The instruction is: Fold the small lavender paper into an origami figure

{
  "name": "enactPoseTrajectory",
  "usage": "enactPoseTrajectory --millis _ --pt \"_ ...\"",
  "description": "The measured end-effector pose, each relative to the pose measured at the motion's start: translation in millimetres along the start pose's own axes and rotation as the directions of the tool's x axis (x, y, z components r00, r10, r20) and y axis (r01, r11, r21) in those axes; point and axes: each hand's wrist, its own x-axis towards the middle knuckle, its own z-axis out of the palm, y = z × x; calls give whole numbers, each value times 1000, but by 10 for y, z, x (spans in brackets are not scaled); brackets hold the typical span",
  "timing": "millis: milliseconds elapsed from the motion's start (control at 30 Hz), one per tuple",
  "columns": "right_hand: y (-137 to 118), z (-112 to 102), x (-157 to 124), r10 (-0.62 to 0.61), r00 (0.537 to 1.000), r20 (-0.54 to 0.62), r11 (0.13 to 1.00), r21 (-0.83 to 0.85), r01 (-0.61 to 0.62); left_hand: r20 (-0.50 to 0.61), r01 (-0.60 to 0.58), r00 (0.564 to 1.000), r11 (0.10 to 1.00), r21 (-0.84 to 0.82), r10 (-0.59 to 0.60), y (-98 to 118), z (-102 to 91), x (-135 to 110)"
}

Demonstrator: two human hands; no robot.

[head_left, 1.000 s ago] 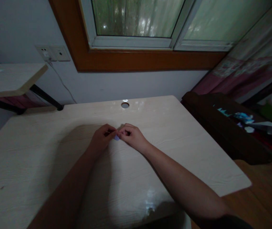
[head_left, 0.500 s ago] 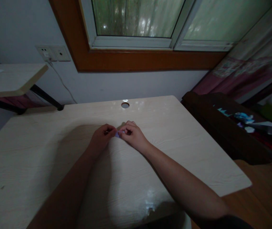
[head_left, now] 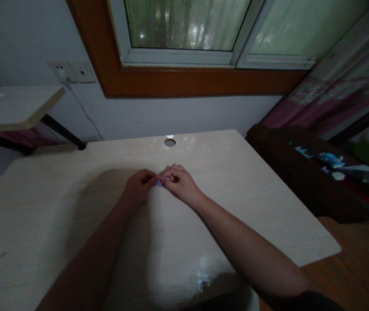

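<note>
A small purple piece, perhaps folded paper [head_left: 159, 183], shows between my two hands just above or on the pale wood-grain table [head_left: 184, 224]. My left hand [head_left: 138, 185] pinches its left side between thumb and forefinger. On the right, the thumb and forefinger of my right hand [head_left: 181, 183] pinch the other side, with the remaining fingers curled. The fingertips nearly meet. Most of the piece is hidden by the fingers, so its full shape cannot be made out.
A round cable hole [head_left: 170, 142] lies near the table's back edge. At left stands a raised shelf [head_left: 19, 108] on black legs. A white cable [head_left: 85, 113] hangs from the wall socket [head_left: 71, 72]. A dark brown box-like piece [head_left: 284, 172] with loose items stands at right.
Both hands keep almost the same place and pinch. The purple piece shows only a very slight shift between the fingertips.
</note>
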Motion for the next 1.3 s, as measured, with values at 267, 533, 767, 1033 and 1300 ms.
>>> enactPoseTrajectory --millis 267,533,767,1033,1300 --pt "-18 -10 12 44 999 -29 998 55 -42 -74 60 995 996 -70 -65 17 -12 11" --pt "16 -11 6 69 996 -58 991 119 -62 -133 78 986 985 -152 -98 -1 -25 23" --pt "-31 -22 5 111 993 -37 976 194 -101 -181 84 973 952 -296 -142 -1 -6 16" --pt "47 10 3 79 994 76 985 145 -89 -140 82 980 926 -368 -142 2 42 17" --pt "69 12 12 185 983 20 951 249 -184 -2 107 993 905 -412 -118 -16 36 3"
